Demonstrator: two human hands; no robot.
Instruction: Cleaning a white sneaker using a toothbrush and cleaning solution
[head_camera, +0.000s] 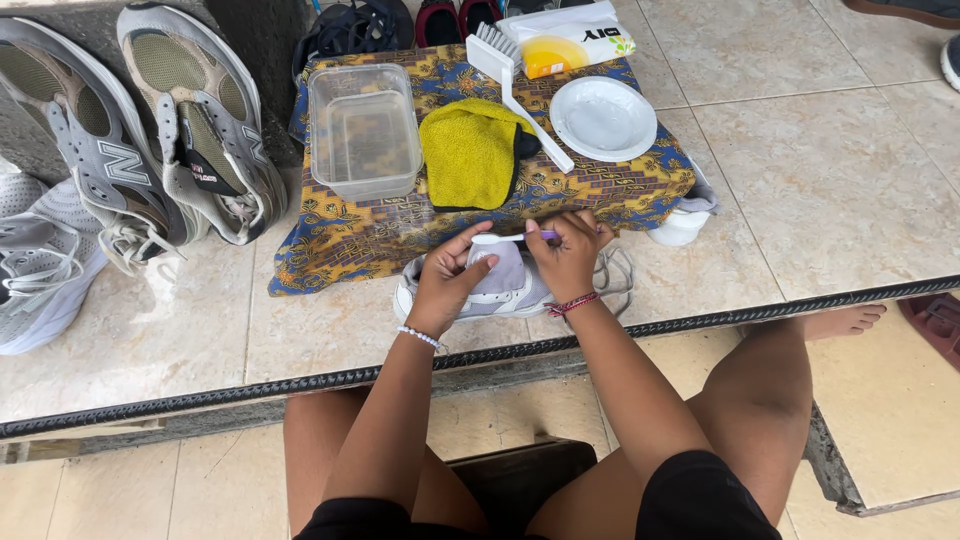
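At centre frame my left hand (447, 280) clamps the pale sneaker (500, 290) on the tiles to steady it, fingers curled around its heel, while my right hand (570, 255) pinches a small purple-handled brush (520, 237) against the upper, just below the patterned cloth (350, 240).

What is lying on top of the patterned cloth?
On the patterned cloth: clear box, yellow towel, white brush, white bowl, pouch. What the towel covers cannot be seen.

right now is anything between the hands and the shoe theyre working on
Nothing visible. The left hand grips the pale shoe directly, and the right hand rests over it holding a small purple-handled brush against its top.
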